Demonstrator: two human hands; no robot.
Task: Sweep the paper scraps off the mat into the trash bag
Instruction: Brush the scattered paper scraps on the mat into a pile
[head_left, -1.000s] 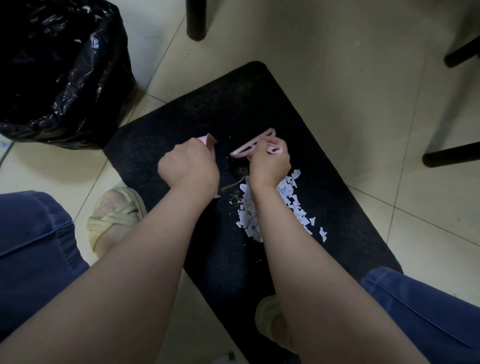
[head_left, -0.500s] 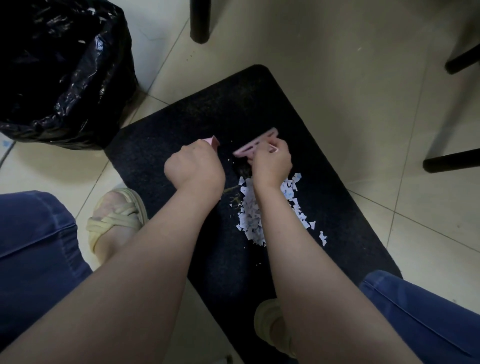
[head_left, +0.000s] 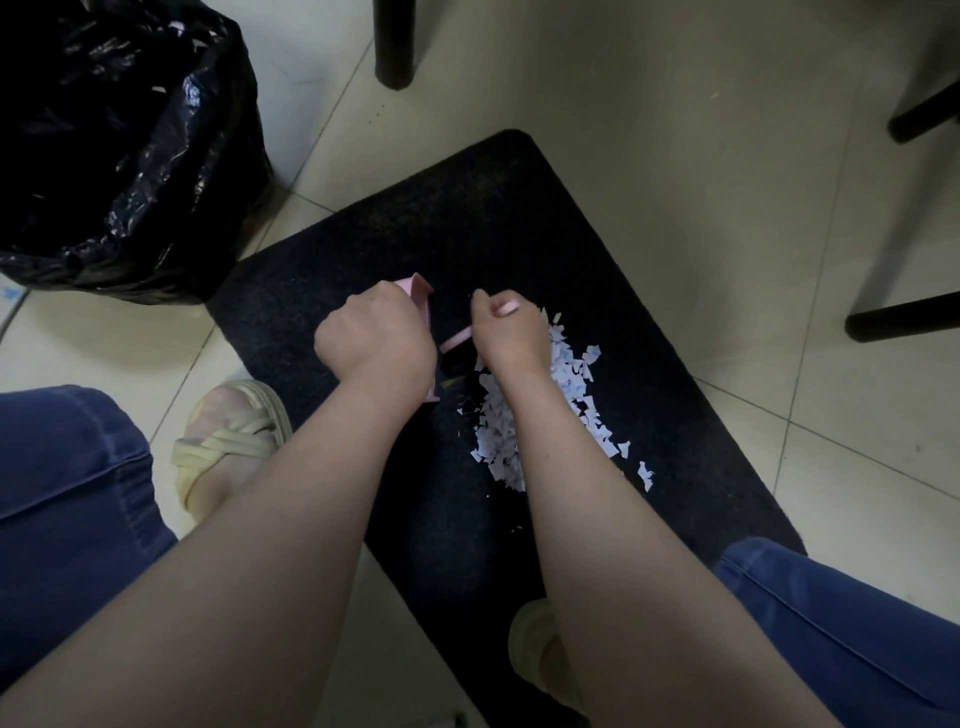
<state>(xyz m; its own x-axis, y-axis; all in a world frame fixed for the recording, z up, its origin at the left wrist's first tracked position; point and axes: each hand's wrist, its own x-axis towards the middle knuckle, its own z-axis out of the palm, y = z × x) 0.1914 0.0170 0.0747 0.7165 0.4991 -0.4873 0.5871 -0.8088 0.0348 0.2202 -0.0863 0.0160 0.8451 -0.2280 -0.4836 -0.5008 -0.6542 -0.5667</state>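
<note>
I am mid-sweep. My right hand (head_left: 511, 332) is curled tight round a small pink brush (head_left: 456, 339), whose dark bristles sit at the left side of the paper scraps (head_left: 498, 436). My left hand (head_left: 374, 338) grips a pink dustpan (head_left: 420, 291) just beside the brush. The scraps lie heaped on the dark mat (head_left: 467, 208), partly under my right forearm, with a few strays toward the mat's right edge. Next, I judge, the heap must be drawn left into the pan, then carried level to the trash bag (head_left: 119, 156). The bag stands open on the tiled floor (head_left: 623, 104), off the mat's far-left corner. Dark furniture legs (head_left: 395, 41) stand beyond the mat.
</note>
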